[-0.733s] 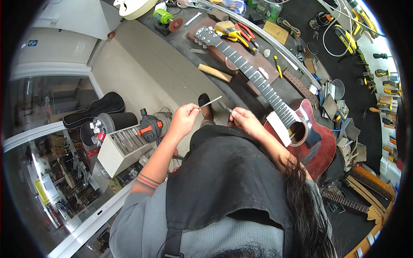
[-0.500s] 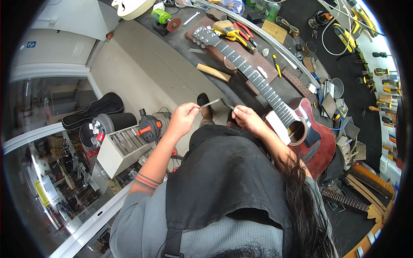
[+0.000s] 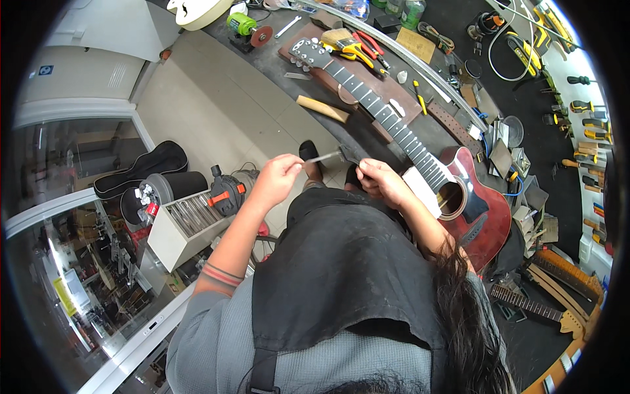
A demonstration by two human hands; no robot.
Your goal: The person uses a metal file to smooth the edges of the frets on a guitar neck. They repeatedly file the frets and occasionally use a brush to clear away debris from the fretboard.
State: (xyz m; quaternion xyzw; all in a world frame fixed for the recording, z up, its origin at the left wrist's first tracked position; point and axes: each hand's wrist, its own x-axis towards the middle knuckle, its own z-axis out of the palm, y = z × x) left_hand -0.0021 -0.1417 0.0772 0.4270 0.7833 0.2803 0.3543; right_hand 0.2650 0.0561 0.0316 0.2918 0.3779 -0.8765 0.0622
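Pinched in my left hand (image 3: 279, 178) is a thin, flat, light-coloured metal strip (image 3: 324, 157), pointing to the right. My right hand (image 3: 382, 182) is closed on a small dark tool (image 3: 349, 156) with a black, widened head, perhaps a small brush; its exact kind is too small to tell. The strip's far end meets the tool's head in front of my apron. Just right of my right hand lies a red-bodied acoustic guitar (image 3: 489, 226) on the bench, without strings that I can see. A white sheet (image 3: 422, 192) covers part of its top beside the soundhole.
A wooden-handled tool (image 3: 323, 109) juts over the bench edge. Pliers (image 3: 420, 97), a brush (image 3: 339, 39) and a green grinder (image 3: 242, 24) lie on the bench. A grey drawer box (image 3: 190, 226) and a black vacuum (image 3: 227, 194) stand at left.
The dark tool's head has turned slightly and now overlaps the strip's tip. My right hand has shifted a little; the left stays nearly in place.
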